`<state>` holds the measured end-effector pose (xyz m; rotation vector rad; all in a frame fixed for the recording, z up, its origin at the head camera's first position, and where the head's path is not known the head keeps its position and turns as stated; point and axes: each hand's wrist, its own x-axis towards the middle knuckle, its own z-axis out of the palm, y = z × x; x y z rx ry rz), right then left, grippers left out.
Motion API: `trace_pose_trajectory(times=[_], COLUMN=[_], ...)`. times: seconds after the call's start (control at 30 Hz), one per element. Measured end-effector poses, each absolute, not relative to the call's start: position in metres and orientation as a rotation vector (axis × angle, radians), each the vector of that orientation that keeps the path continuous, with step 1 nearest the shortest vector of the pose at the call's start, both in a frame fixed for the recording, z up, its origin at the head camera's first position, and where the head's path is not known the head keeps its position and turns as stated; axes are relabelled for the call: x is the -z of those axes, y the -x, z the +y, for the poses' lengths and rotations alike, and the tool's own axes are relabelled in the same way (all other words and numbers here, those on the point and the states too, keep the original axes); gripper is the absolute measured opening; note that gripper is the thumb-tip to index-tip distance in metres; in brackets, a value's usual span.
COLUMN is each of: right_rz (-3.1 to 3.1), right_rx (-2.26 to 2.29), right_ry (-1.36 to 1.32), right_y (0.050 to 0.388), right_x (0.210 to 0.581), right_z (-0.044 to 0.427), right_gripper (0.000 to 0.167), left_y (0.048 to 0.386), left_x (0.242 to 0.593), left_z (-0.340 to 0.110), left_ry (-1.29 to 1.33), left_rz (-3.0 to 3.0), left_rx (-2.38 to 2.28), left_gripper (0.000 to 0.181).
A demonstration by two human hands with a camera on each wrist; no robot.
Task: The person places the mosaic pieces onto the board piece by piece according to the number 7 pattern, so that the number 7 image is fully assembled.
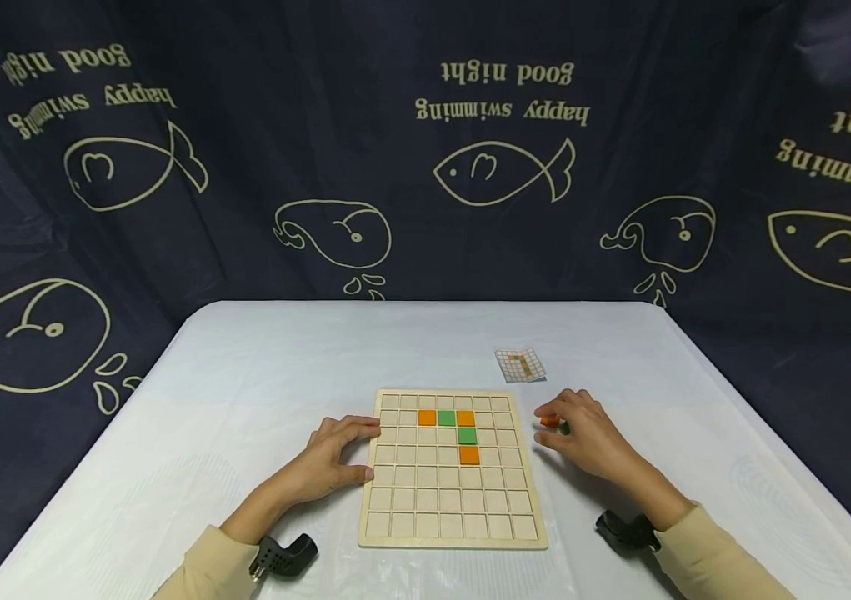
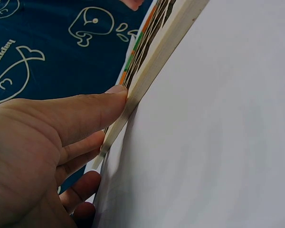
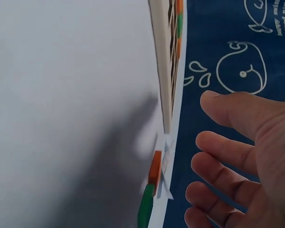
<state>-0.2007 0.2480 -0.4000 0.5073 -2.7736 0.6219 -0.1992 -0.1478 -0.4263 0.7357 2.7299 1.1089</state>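
Note:
A square wooden grid board (image 1: 453, 544) lies flat on the table, with orange and green square tiles forming a bent line in its upper cells. At the board's left edge, my left hand (image 1: 327, 462) touches the rim with thumb and fingertips, the fingers fairly straight. Right of the board, my right hand (image 1: 588, 433) is above the table, fingers slightly bent and thumb apart. Under its fingers are a loose orange tile (image 3: 155, 167) and a green tile (image 3: 145, 206), partly hidden in the head view. In the right wrist view, nothing is between thumb and fingers.
Behind the board's upper right corner lies a small card (image 1: 520, 365) printed with a grid and a coloured pattern. A white cloth (image 1: 282, 350) covers the table. Dark fabric (image 1: 410, 250) with fish and whale drawings hangs behind it.

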Motion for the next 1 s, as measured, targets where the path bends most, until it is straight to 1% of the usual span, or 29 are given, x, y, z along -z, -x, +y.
trace_pose_trajectory(times=[0.27, 1.0], right_rz=[-2.788, -2.859], right_rx=[-0.635, -0.638], right_ry=[-0.445, -0.3], right_y=[0.2, 0.198], right_x=[0.404, 0.409], right_z=[0.26, 0.281], right_gripper=[0.024, 0.031], left_y=[0.199, 0.199], left_x=[0.426, 0.427], left_z=[-0.148, -0.148], left_ry=[-0.729, -0.745], left_rz=[2.722, 2.738], left_rx=[-1.116, -1.111], left_gripper=[0.058, 0.057])
